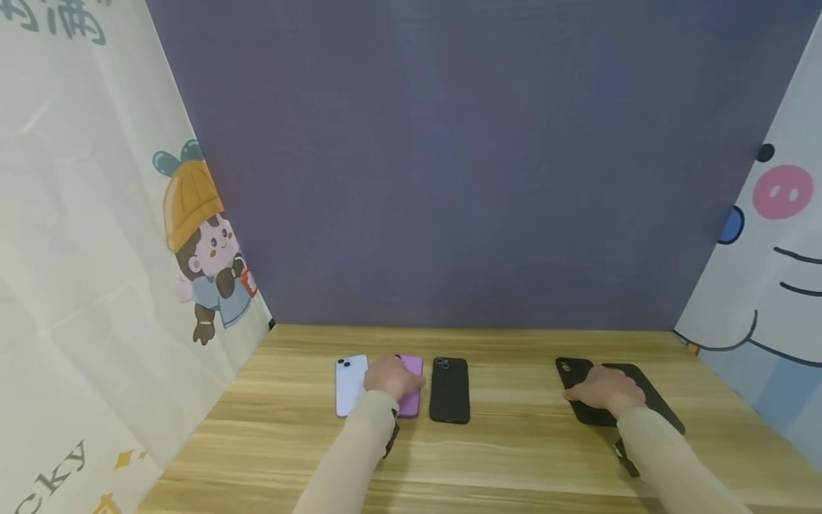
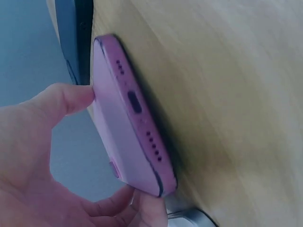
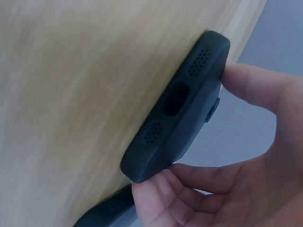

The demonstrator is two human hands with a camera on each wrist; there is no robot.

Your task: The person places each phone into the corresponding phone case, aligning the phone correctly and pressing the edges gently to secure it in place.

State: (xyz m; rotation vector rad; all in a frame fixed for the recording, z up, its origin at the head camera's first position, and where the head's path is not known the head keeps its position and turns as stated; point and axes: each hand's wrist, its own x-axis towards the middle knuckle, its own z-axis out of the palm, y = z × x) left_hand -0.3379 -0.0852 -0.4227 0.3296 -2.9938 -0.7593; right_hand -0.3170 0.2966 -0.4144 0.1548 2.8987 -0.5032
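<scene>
My left hand [image 1: 390,377] grips the purple phone [image 1: 411,385] by its two long sides, thumb on one edge and fingers on the other; the left wrist view shows the phone's [image 2: 125,118] port end. On the right, my right hand [image 1: 606,389] pinches a black phone or case [image 1: 587,414] the same way, its cut-out end [image 3: 175,104] facing the right wrist camera. The light blue phone [image 1: 349,392] lies left of the purple one, and a black phone [image 1: 450,391] lies to its right. Beside my right hand lies another black item [image 1: 655,400], partly covered.
The wooden table [image 1: 507,457] ends at a dark grey-blue panel [image 1: 475,164] at the back. Printed cloths with cartoon figures hang at the left [image 1: 83,214] and right [image 1: 738,300].
</scene>
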